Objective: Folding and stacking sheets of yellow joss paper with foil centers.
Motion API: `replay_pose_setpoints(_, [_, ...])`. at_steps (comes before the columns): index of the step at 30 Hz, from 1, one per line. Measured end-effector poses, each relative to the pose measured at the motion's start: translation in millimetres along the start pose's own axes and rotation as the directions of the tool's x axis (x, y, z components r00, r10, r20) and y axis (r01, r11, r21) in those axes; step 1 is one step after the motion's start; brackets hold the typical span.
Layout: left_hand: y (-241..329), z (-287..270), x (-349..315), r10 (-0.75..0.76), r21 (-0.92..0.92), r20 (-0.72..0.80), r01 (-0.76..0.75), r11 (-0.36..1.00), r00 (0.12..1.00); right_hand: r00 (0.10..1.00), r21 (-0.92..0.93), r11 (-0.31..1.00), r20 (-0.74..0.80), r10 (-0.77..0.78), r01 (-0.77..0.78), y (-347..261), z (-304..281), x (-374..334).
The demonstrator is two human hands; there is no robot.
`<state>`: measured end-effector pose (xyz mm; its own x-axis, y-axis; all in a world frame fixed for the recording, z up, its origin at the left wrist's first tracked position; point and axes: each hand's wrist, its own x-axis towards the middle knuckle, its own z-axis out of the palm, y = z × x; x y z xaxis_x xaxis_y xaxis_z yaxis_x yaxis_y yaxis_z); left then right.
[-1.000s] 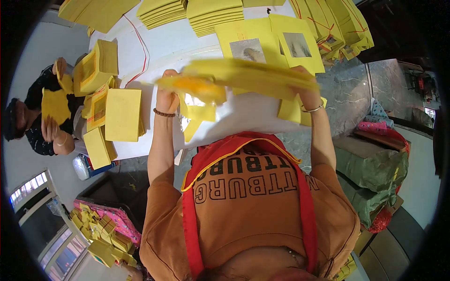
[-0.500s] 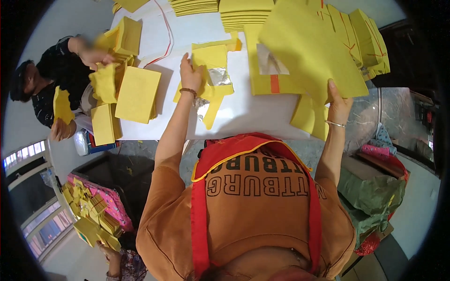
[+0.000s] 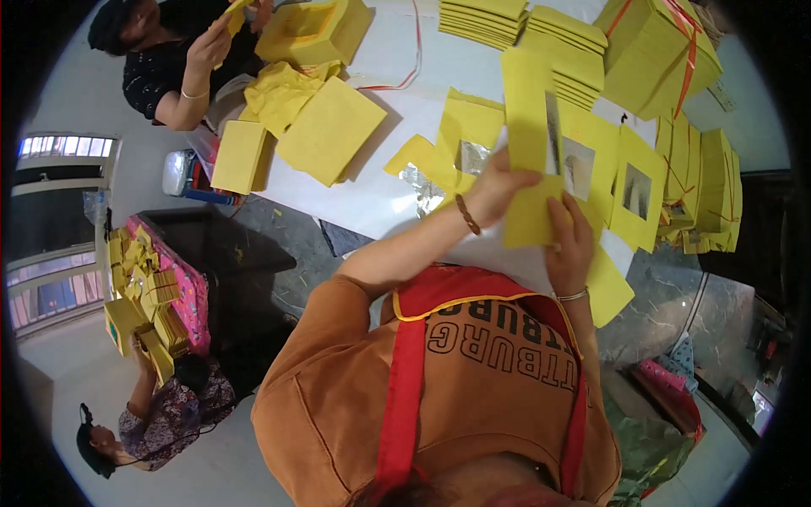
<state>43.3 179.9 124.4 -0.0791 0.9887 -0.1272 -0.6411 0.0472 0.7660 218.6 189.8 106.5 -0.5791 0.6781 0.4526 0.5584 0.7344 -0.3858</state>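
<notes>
Both my hands have come together in front of me at a yellow paper sheet (image 3: 527,101), held up off the table. My left hand (image 3: 497,196) grips its left side, with the thumb lying across the front. At the lower right edge, my right hand (image 3: 572,251) has its fingers bent over the paper. A narrow silvery strip shows along the sheet's right side. Behind and beside it lie yellow sheets with silver patches, one silver-patched sheet (image 3: 655,179) to the right. Left of my hands are another yellow sheet (image 3: 460,114) and a torn-looking piece (image 3: 416,156) with crinkled foil.
Yellow paper stacks (image 3: 481,21) line the table's far side. Tied bundles (image 3: 655,63) stand at right. A thick yellow block (image 3: 331,131) sits left, near a co-worker (image 3: 182,72) holding yellow paper. Another person (image 3: 182,410) handles paper by a pink-sided container (image 3: 182,287).
My left hand has left the foil-patched sheet on the table and moved right to the yellow sheet. My right hand has come inward. The view has turned, and the co-worker at left has raised some paper.
</notes>
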Motion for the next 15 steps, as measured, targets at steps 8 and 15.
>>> replay_pose_setpoints(8, [39.9,6.4,-6.9,0.114,0.716,0.525,-0.51,0.477,0.843,0.914,0.805,0.45,0.272,0.3,-0.387,-15.6,-3.0,11.6])
replay_pose_setpoints(15, [-11.6,37.7,-19.6,0.078,0.822,0.503,-0.504,0.266,0.861,0.756,0.861,-0.486,0.417,0.505,-0.151,-20.3,6.4,1.8])
